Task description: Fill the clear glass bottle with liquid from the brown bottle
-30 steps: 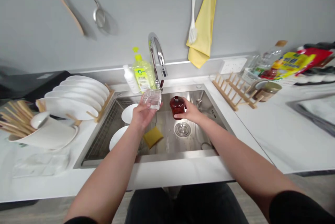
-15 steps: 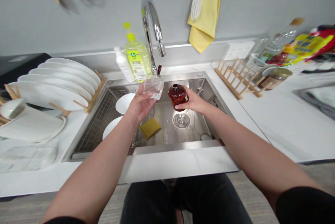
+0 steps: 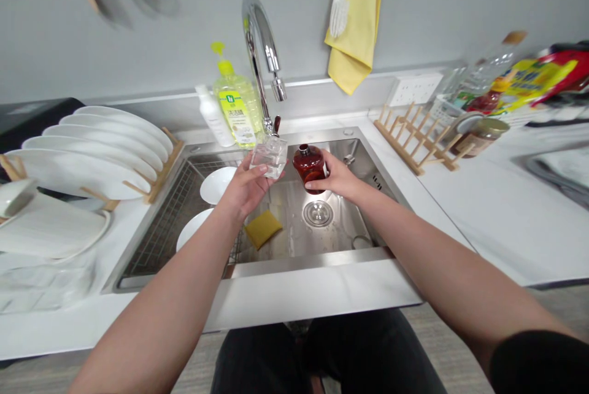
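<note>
A dark red bottle [image 3: 309, 168] was held above the sink [image 3: 313, 261], in from its far edge and on the right-hand side of the faucet [image 3: 262, 21]. It stood nearly upright: its short neck and open mouth pointed up, leaning slightly left, and its base faced down towards the sink floor. The right hand [image 3: 338, 177] had its fingers closed round the bottle's right side, the thumb lying across the lower front.

Just to the left, apart from the bottle, the left hand [image 3: 246, 188] gripped a clear, blocky vessel [image 3: 268, 161] between thumb and fingers. A rounded part sat towards its upper end; its long axis was too hard to tell through the transparent walls.

Below, a yellow sponge [image 3: 263, 229] lay on the sink floor, left of the drain [image 3: 318, 214] and towards the near edge. White dishes [image 3: 216, 185] sat by the sink's left edge. Behind the far edge stood a yellow-green soap bottle [image 3: 237, 113]. On the desk [image 3: 322, 286], a wooden rack [image 3: 416, 139] stood beside the sink's far right corner.
</note>
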Demonstrator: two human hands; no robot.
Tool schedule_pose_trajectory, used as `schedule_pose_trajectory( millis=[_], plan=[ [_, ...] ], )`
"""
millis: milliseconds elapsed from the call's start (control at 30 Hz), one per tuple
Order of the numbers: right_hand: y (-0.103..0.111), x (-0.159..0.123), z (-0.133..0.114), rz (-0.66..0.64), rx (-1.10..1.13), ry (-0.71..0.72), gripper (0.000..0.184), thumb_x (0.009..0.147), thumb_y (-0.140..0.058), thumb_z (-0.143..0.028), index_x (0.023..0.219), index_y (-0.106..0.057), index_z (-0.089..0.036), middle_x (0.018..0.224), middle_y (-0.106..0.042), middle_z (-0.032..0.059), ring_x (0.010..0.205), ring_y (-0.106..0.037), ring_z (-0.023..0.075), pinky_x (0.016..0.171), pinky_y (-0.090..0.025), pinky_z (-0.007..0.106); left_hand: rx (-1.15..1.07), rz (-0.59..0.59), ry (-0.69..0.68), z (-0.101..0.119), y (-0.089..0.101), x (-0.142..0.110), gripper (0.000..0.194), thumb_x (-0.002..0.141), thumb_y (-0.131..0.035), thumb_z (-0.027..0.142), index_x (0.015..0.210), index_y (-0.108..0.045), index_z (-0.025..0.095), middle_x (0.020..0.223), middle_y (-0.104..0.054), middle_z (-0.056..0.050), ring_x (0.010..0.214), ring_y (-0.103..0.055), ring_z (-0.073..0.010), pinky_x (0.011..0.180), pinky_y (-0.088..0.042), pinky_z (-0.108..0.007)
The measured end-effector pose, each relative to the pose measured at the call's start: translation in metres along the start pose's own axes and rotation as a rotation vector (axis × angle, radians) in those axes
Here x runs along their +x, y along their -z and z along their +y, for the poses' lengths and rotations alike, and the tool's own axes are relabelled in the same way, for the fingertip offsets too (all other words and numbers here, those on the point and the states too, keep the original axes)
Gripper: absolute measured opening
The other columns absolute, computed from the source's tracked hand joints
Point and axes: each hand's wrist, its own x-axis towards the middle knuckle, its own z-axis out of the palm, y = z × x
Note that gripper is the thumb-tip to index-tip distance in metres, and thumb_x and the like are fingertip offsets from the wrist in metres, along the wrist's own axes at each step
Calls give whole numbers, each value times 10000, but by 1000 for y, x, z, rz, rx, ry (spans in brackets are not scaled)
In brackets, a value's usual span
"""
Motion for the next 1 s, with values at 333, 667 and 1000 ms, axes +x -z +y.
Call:
schedule_pose_trajectory(
  millis=[333, 667, 1000],
  plan=[
    [-3, -2, 2, -17, -6, 10, 1021, 691, -1082, -499, 1600, -665, -292, 1533, -772, 94, 1456, -694, 439, 1333, -483, 652, 18, 19, -29, -5, 2, 2, 563, 726, -1053, 250, 1232, -806, 235, 1288, -843, -86, 1158, -822, -280, 1004, -669, -406],
    [0, -2, -3, -24, -66, 8, 1022, 686, -1073, -464, 1612, -683, -275, 1527, -781, 101, 1444, -707, 444, 1334, -485, 655, 63, 26, -64, -7, 3, 5, 567, 666, -1094, 257, 1164, -828, 217, 1172, -857, -62, 1073, -815, -237, 1024, -673, -388],
    [0, -3, -6, -6, -112, -24, 975, 683, -1061, -384, 1579, -707, -233, 1490, -803, 121, 1416, -727, 430, 1302, -505, 626, 119, 38, -71, -8, 8, 8, 604, 633, -1103, 272, 1181, -847, 263, 1173, -871, -55, 1146, -823, -293, 1063, -665, -450]
  ],
)
